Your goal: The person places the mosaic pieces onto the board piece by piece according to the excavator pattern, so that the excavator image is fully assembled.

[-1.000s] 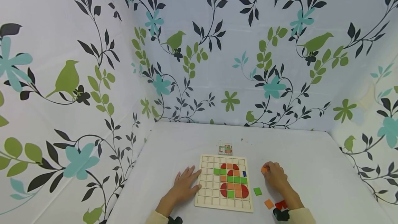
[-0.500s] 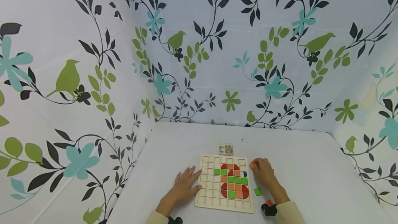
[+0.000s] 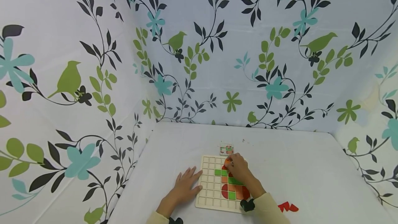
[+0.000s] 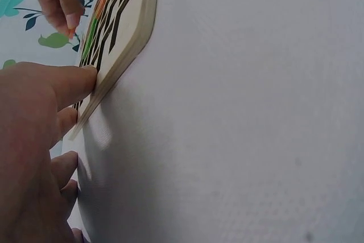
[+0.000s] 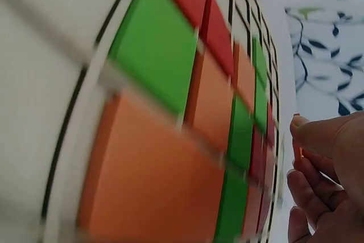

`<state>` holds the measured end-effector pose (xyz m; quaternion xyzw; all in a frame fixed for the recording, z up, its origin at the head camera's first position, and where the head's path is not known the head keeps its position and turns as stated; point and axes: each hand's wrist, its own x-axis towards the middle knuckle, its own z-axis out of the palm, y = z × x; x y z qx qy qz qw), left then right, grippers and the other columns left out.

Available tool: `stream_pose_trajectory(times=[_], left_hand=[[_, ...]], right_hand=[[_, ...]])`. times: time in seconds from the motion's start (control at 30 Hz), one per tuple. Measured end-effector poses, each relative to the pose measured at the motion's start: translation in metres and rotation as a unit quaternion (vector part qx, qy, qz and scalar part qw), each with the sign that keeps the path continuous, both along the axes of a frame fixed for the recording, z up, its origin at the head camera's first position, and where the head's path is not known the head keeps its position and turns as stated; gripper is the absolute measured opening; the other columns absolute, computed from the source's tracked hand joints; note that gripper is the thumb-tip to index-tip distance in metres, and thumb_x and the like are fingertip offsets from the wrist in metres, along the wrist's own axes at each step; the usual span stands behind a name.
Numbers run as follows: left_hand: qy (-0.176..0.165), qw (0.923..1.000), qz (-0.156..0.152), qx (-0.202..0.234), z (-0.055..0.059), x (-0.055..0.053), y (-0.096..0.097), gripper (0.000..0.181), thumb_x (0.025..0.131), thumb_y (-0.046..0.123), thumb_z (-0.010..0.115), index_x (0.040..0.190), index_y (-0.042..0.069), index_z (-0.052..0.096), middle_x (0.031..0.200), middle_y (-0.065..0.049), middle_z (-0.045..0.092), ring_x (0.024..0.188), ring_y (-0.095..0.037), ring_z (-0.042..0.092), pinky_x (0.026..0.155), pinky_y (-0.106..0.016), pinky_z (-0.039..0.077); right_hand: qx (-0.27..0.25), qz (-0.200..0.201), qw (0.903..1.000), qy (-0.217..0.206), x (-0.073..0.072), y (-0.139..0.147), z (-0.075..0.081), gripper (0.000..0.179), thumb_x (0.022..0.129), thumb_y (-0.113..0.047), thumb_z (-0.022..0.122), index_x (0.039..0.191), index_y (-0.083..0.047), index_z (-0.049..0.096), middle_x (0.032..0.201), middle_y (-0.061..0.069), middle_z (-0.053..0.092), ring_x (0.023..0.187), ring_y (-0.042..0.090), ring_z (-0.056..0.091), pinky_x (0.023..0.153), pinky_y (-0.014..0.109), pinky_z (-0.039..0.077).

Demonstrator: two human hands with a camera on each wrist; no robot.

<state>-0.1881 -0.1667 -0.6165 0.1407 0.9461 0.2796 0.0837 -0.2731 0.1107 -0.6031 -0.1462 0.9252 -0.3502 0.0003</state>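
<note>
A pale wooden grid board lies on the white table, with red rounded, orange and green square tiles set in its right part. My left hand rests at the board's left edge, fingers spread, its thumb and a fingertip touching the rim. Over the upper part of the tile pattern, my right hand pinches an orange tile between thumb and fingers. In the right wrist view that tile is held edge-on above the board. Part of the pattern is hidden behind the right hand and forearm.
A small picture card with a matching-coloured pattern lies just beyond the board. Several loose red pieces lie on the table at the right, near the right sleeve. Patterned cloth walls enclose the table's back and sides.
My right hand has moved left from the table beside the board to over its upper part, carrying the orange tile. The forearm now hides the loose green and orange tiles. The left hand stays put.
</note>
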Motion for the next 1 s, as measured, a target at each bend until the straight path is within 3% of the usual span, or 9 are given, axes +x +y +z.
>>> stream_pose_trajectory(times=[0.17, 0.37, 0.6, 1.0], left_hand=[[0.006, 1.0, -0.002, -0.002, 0.0, 0.001, -0.001, 0.063, 0.104, 0.044, 0.064, 0.16, 0.02, 0.047, 0.17, -0.017, 0.034, 0.158, -0.046, 0.027, 0.123, -0.076, 0.014], [0.009, 0.9999, -0.01, 0.0, -0.001, 0.001, -0.001, 0.063, 0.104, 0.044, 0.064, 0.159, 0.02, 0.048, 0.17, -0.018, 0.035, 0.157, -0.047, 0.028, 0.121, -0.078, 0.016], [0.009, 0.9999, -0.01, 0.0, 0.002, 0.003, -0.001, 0.063, 0.103, 0.042, 0.065, 0.159, 0.018, 0.048, 0.17, -0.02, 0.035, 0.157, -0.048, 0.028, 0.121, -0.078, 0.015], [0.004, 1.0, -0.007, 0.001, 0.008, 0.006, 0.001, 0.062, 0.104, 0.039, 0.065, 0.159, 0.017, 0.048, 0.17, -0.02, 0.034, 0.157, -0.047, 0.027, 0.122, -0.077, 0.014]], right_hand=[[0.019, 0.058, 0.998, 0.018, 0.004, -0.033, 0.002, 0.018, 0.1, -0.014, 0.072, 0.116, -0.007, 0.069, 0.114, 0.011, 0.066, 0.101, 0.03, 0.066, 0.086, 0.059, 0.053], [0.084, 0.088, 0.9914, 0.049, 0.013, -0.055, 0.003, 0.013, 0.098, -0.019, 0.076, 0.108, -0.014, 0.069, 0.1, 0.0, 0.063, 0.093, 0.022, 0.057, 0.076, 0.047, 0.047], [0.114, 0.093, 0.985, 0.09, 0.022, -0.058, 0.003, 0.015, 0.094, -0.023, 0.081, 0.097, -0.018, 0.068, 0.091, -0.007, 0.059, 0.088, 0.016, 0.051, 0.073, 0.039, 0.041], [0.156, 0.116, 0.9758, 0.101, 0.021, -0.056, 0.005, 0.015, 0.095, -0.023, 0.081, 0.107, -0.017, 0.075, 0.102, -0.003, 0.067, 0.096, 0.019, 0.059, 0.075, 0.038, 0.049]])
